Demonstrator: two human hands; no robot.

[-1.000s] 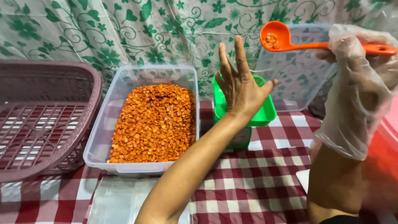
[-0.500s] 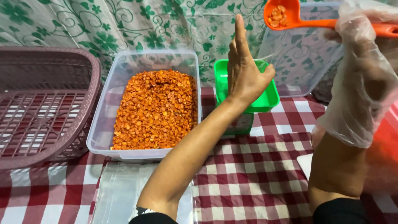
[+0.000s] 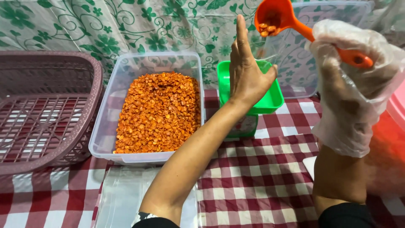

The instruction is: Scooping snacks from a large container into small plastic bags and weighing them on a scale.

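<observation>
A red-and-white checked table (image 3: pixel 270 181) carries a mauve basket (image 3: pixel 46 114), a clear tub of orange kernels (image 3: pixel 158 112), a green scale (image 3: pixel 247 101) and clear bags (image 3: pixel 122 198).

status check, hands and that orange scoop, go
Right hand, in a clear glove, grips the orange scoop, raised, a few orange kernels inside. Left hand bare, open, upright over the green tray. Nothing between scoop and tray.

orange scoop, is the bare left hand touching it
Apart. The head view shows patterned cloth between the left hand's raised fingertip and the orange scoop.
</observation>
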